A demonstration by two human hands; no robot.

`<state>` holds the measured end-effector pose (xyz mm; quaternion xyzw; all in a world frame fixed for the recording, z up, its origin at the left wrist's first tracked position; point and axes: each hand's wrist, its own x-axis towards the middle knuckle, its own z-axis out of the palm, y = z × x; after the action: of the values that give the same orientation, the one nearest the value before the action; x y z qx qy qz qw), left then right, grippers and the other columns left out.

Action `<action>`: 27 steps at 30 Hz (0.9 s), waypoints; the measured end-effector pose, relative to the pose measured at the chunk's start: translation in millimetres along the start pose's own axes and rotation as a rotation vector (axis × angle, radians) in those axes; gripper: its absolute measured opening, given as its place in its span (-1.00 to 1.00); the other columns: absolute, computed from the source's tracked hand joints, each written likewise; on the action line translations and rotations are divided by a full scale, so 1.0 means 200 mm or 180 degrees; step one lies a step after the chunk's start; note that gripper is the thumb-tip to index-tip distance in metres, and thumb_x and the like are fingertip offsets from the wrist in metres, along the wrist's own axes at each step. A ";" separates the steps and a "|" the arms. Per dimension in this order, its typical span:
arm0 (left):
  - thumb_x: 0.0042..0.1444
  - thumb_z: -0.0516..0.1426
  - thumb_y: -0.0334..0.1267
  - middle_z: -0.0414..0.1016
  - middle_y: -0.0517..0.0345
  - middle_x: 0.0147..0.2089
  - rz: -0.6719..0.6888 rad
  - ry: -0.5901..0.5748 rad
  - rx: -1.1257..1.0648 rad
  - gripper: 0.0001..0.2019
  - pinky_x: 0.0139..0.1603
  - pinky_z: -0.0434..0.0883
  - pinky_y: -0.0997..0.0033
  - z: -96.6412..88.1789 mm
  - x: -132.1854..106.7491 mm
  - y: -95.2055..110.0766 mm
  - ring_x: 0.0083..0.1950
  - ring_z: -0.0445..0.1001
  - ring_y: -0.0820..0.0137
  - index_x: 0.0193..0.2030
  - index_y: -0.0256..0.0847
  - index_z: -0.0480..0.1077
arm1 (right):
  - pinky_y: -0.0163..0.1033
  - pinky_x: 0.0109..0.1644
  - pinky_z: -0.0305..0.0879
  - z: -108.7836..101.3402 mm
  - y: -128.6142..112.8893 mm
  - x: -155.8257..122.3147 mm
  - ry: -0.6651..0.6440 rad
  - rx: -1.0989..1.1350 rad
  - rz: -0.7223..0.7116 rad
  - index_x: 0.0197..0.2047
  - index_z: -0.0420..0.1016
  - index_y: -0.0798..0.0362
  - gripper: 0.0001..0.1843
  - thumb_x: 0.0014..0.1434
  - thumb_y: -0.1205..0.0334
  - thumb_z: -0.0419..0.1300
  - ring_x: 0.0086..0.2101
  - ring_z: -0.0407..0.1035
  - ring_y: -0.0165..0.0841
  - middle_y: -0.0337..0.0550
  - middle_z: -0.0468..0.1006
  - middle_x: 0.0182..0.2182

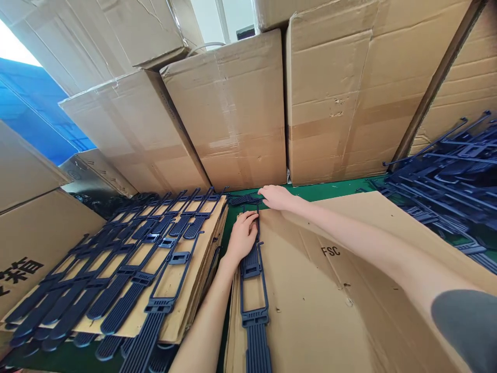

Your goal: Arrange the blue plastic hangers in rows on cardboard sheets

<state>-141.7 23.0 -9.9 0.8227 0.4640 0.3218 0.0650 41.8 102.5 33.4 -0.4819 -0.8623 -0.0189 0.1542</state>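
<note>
My left hand [243, 235] presses flat, fingers together, on the long dark-blue ribbed plastic strip [253, 290] lying along the flattened brown cardboard sheet [330, 290]; my right hand [276, 197] pinches the strip's far end. Best kept aligned with the sheet's edge. Green worktop [322, 190], stacked cardboard boxes [233, 109] behind.

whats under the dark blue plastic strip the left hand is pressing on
The plastic strip lies along the left edge of a flattened cardboard sheet, over more stacked sheets. The left hand covers part of it.
</note>
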 end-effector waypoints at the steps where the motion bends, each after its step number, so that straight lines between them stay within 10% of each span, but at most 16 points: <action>1: 0.13 -0.01 -0.45 0.39 0.00 0.14 -0.0006 0.0001 0.0004 -0.65 0.31 0.16 0.03 0.00 0.00 0.00 0.20 0.32 0.24 0.03 -0.18 0.42 | -0.18 -0.10 0.20 0.04 0.03 0.04 -0.0054 -0.0059 0.0080 0.02 0.43 0.15 -0.67 0.17 0.43 0.10 -0.07 0.37 -0.16 0.11 0.47 -0.05; 14: 0.15 -0.02 -0.44 0.39 0.00 0.16 0.0077 -0.0060 0.0027 -0.64 0.30 0.19 0.01 0.01 0.00 0.00 0.23 0.31 0.22 0.04 -0.19 0.41 | -0.23 -0.10 0.22 0.17 0.30 -0.01 -0.0128 -0.0035 0.0185 -0.03 0.48 0.01 -0.73 0.25 0.36 0.06 -0.05 0.30 -0.24 -0.02 0.39 -0.09; 27: 0.16 -0.03 -0.40 0.40 0.04 0.19 0.0359 -0.0144 -0.0121 -0.64 0.33 0.15 0.04 -0.02 0.01 0.01 0.26 0.29 0.25 0.05 -0.17 0.42 | -0.23 -0.26 0.24 0.17 0.33 -0.12 0.0593 0.0235 0.0808 -0.09 0.40 0.09 -0.74 0.32 0.29 -0.08 -0.16 0.34 -0.26 0.02 0.30 -0.06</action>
<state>-142.4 23.1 -4.8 0.8533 0.4091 0.3151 0.0729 99.7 124.6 -12.3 -0.5772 -0.7766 -0.0122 0.2522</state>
